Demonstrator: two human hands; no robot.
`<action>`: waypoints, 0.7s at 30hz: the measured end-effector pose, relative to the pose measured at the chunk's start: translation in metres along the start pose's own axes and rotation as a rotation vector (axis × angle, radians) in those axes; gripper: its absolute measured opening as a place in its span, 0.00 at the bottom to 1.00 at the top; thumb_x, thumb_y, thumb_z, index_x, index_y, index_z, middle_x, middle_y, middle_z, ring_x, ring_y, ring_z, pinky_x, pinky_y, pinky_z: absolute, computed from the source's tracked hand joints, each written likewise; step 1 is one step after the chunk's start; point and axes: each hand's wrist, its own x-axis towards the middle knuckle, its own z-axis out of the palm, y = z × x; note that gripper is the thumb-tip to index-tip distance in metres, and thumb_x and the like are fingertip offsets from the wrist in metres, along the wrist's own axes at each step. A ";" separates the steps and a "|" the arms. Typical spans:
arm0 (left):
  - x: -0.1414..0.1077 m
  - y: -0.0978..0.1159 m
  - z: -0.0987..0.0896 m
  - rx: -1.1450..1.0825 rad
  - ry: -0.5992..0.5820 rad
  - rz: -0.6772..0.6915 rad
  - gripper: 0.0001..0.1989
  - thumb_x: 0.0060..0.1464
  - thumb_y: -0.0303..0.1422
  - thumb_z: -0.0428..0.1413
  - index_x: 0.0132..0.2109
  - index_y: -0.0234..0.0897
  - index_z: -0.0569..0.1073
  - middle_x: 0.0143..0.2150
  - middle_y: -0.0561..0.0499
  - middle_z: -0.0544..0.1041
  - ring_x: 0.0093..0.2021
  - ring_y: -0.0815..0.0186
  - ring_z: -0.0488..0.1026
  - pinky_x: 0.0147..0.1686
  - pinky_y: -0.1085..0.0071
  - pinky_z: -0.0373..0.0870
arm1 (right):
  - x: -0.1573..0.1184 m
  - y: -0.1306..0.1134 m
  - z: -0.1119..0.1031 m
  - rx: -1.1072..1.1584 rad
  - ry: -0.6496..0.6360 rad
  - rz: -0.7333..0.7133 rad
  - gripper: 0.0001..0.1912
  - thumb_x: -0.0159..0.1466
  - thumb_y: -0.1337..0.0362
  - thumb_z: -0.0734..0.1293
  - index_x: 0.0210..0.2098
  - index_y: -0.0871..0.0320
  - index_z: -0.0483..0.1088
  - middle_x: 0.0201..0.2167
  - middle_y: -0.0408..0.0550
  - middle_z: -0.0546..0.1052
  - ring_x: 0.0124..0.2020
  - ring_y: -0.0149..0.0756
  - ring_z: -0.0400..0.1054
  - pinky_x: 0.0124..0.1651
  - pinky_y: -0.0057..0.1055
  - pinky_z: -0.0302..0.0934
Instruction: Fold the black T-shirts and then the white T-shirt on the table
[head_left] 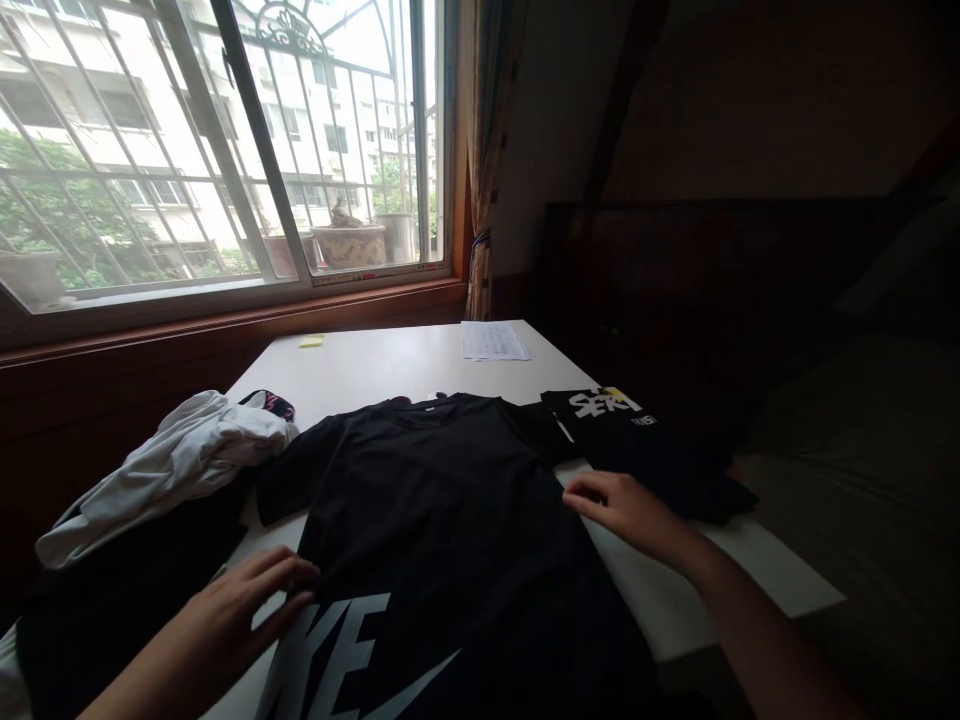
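A black T-shirt [442, 500] lies spread flat, collar away from me, on a white table [375, 360]. Large grey letters and a swoosh mark its lower front. At the shirt's left edge is my left hand [232, 610], its fingers bent and the thumb a little apart from them, touching the cloth beside the lettering. My right hand [630, 505] is at the opposite edge, below the sleeve, thumb and finger pinched together on the fabric's border. The shirt's bottom hem runs out of view.
Crumpled white clothing [180, 450] and dark clothing [142, 590] are piled on the left. Another black garment with a white and yellow print [600, 403] lies at the right. Papers [495, 341] and a yellow note [311, 341] sit at the far end, below a barred window [300, 150].
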 end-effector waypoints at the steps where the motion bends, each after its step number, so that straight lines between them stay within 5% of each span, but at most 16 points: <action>1: 0.011 -0.008 -0.005 0.008 0.032 -0.007 0.14 0.66 0.45 0.53 0.51 0.49 0.78 0.50 0.50 0.80 0.48 0.61 0.79 0.49 0.72 0.76 | 0.010 0.007 -0.004 -0.023 0.081 0.002 0.13 0.67 0.55 0.64 0.37 0.53 0.78 0.39 0.47 0.81 0.42 0.42 0.73 0.45 0.34 0.63; 4: 0.050 -0.041 -0.021 0.112 0.167 -0.061 0.18 0.65 0.46 0.50 0.51 0.44 0.78 0.53 0.45 0.78 0.53 0.55 0.76 0.53 0.63 0.74 | 0.046 0.033 -0.014 -0.108 0.242 0.026 0.11 0.66 0.57 0.65 0.37 0.53 0.77 0.40 0.48 0.80 0.42 0.42 0.73 0.46 0.35 0.64; 8: 0.097 -0.082 -0.031 0.304 0.250 -0.213 0.21 0.63 0.41 0.48 0.55 0.38 0.75 0.58 0.40 0.75 0.58 0.49 0.71 0.61 0.54 0.66 | 0.097 0.069 -0.017 -0.264 0.305 0.059 0.08 0.63 0.61 0.68 0.38 0.55 0.78 0.42 0.50 0.79 0.43 0.42 0.73 0.47 0.34 0.65; 14: 0.136 -0.094 -0.019 0.411 0.081 -0.411 0.28 0.64 0.42 0.45 0.67 0.35 0.63 0.65 0.36 0.68 0.60 0.45 0.71 0.57 0.53 0.68 | 0.157 0.097 -0.003 -0.430 0.312 0.094 0.14 0.65 0.60 0.69 0.49 0.55 0.77 0.51 0.53 0.77 0.52 0.46 0.69 0.56 0.38 0.61; 21: 0.150 -0.083 -0.014 0.383 -0.139 -0.469 0.29 0.61 0.37 0.50 0.68 0.39 0.61 0.60 0.37 0.75 0.57 0.46 0.75 0.49 0.56 0.72 | 0.203 0.083 0.019 -0.539 0.162 0.050 0.27 0.68 0.51 0.65 0.64 0.50 0.66 0.63 0.53 0.70 0.63 0.54 0.59 0.61 0.47 0.56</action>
